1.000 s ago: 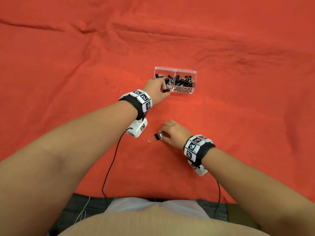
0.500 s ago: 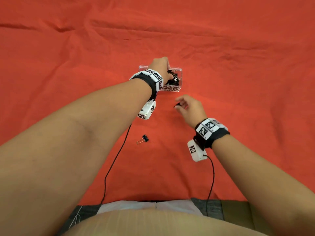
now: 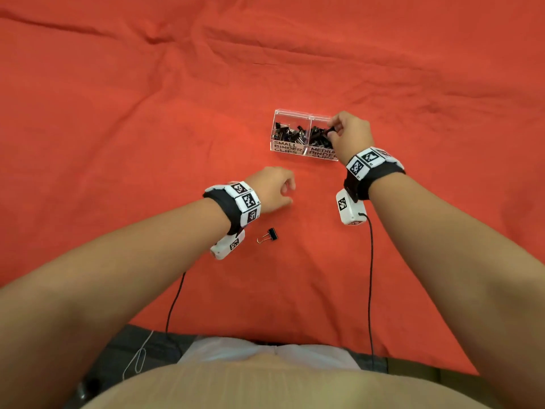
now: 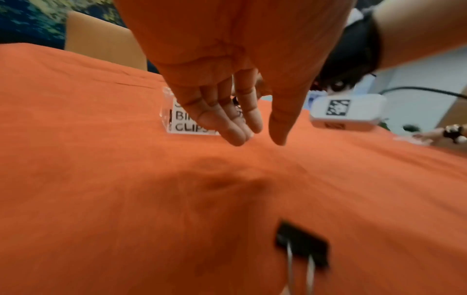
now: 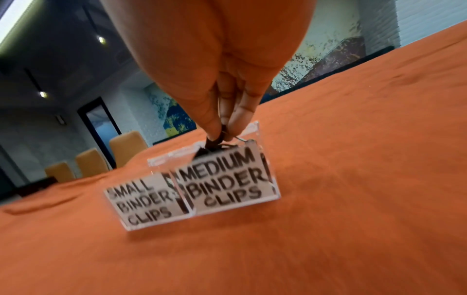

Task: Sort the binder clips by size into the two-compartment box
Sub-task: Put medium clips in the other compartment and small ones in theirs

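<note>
The clear two-compartment box stands on the red cloth, labelled SMALL on the left and MEDIUM on the right, with several black clips in each half. My right hand pinches a black binder clip just above the MEDIUM compartment; in the right wrist view thumb and fingers hold that clip at the rim of the box. My left hand hovers empty in front of the box, fingers relaxed. One loose black binder clip lies on the cloth beside my left wrist.
Wrinkled red cloth covers the whole table. Camera cables trail from both wrists toward my body at the near table edge. Orange chairs stand beyond the far side.
My left hand has come back from the box toward me, empty. My right hand has carried a clip from the cloth up to the MEDIUM compartment. The loose clip has stayed put.
</note>
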